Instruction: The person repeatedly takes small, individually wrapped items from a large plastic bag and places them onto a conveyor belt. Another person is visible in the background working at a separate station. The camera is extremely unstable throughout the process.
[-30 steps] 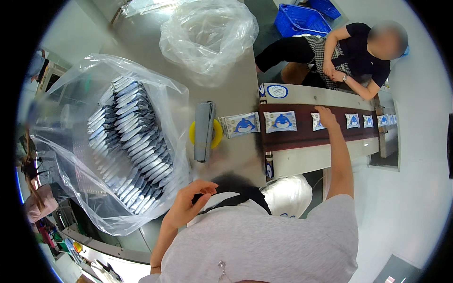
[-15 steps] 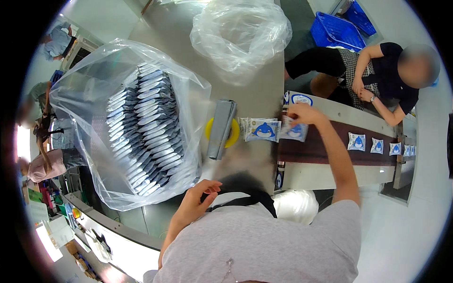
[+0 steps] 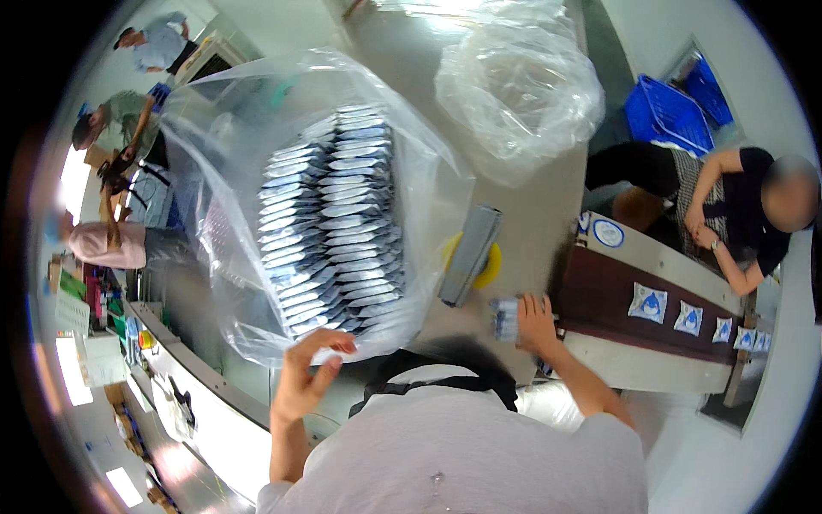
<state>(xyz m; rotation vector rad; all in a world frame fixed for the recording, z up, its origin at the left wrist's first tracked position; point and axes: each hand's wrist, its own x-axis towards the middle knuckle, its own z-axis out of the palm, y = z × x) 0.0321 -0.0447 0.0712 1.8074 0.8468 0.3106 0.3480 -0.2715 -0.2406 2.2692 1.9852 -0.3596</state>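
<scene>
My right hand (image 3: 536, 325) is pressed against a short row of small blue-and-white packets (image 3: 505, 319) by the belt's end, its fingers round their right side. My left hand (image 3: 310, 370) is raised at the near edge of a large clear plastic bag (image 3: 437, 206). Its fingers are curled but apart from the thumb, and nothing shows in them. Inside the bag, many similar packets (image 3: 364, 231) stand on edge in two long rows.
A grey roll (image 3: 471, 255) lies over a yellow ring (image 3: 491, 267). Farther back sits a crumpled clear bag (image 3: 522, 94). More packets (image 3: 648, 302) lie on the dark conveyor belt (image 3: 599, 291) at right. A person (image 3: 719, 206) sits beyond it, near blue baskets (image 3: 670, 116).
My right hand has come nearer, from over the belt's end to the packets at the table's edge. My left hand has moved left toward the bag. The whole view has turned.
</scene>
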